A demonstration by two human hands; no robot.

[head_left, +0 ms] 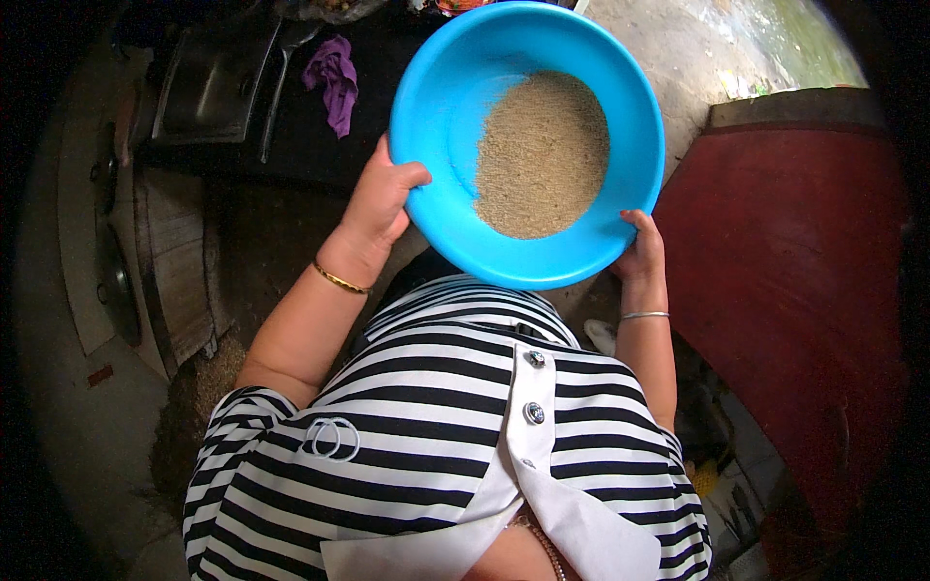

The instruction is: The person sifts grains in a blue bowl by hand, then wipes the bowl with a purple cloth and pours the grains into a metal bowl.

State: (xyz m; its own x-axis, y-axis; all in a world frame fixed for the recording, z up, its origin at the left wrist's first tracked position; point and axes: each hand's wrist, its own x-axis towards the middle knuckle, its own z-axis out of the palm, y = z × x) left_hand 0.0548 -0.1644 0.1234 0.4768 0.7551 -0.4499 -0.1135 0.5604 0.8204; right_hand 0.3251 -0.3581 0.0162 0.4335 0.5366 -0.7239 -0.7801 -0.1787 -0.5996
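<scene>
A round blue plastic basin (443, 116) is held up in front of me, over my lap. Small tan grains (545, 156) lie in a layer across its bottom, heaped toward the right, leaving part of the left floor bare. My left hand (381, 192) grips the left rim, with the thumb over the edge and the fingers hidden behind the wall. At the lower right of the rim, my right hand (643, 247) also has its thumb on top. Its other fingers are mostly hidden beneath the basin.
On a dark surface at upper left lie a purple cloth (334, 83), a long-handled metal utensil (272, 102) and a rectangular metal pan or tray (211, 83). Round dark lids (116, 287) stand at far left. A large dark red panel (785, 254) rises to the right.
</scene>
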